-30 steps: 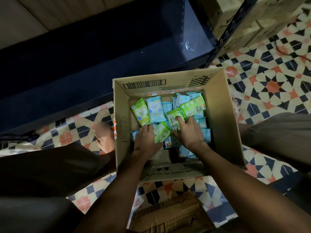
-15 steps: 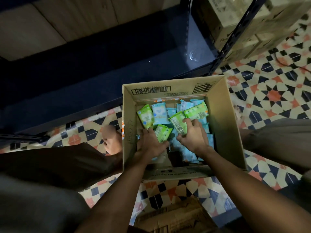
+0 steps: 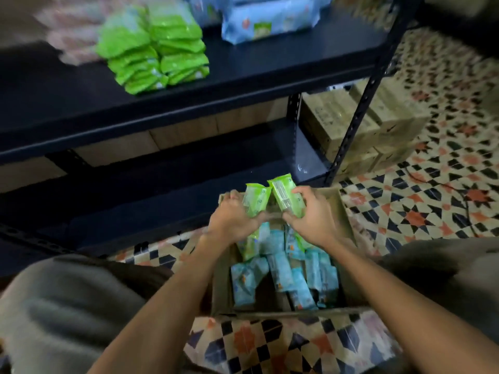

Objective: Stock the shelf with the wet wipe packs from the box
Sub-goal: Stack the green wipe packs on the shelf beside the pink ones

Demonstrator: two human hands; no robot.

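Note:
An open cardboard box stands on the tiled floor between my knees, holding several light blue wet wipe packs. My left hand grips a green wet wipe pack above the box's far end. My right hand grips another green wet wipe pack beside it; the two packs nearly touch. The black shelf lies ahead and above, carrying two stacks of green packs, blurred pink packs to their left and large blue packs to the right.
A lower black shelf board sits just beyond the box. The shelf's black upright post stands at the right, with stacked cardboard cartons behind it. A dark cable runs over the patterned floor tiles. My knees flank the box.
Both hands rose out of the box, each lifting a green pack. The view tilted upward, bringing the stocked shelf into sight.

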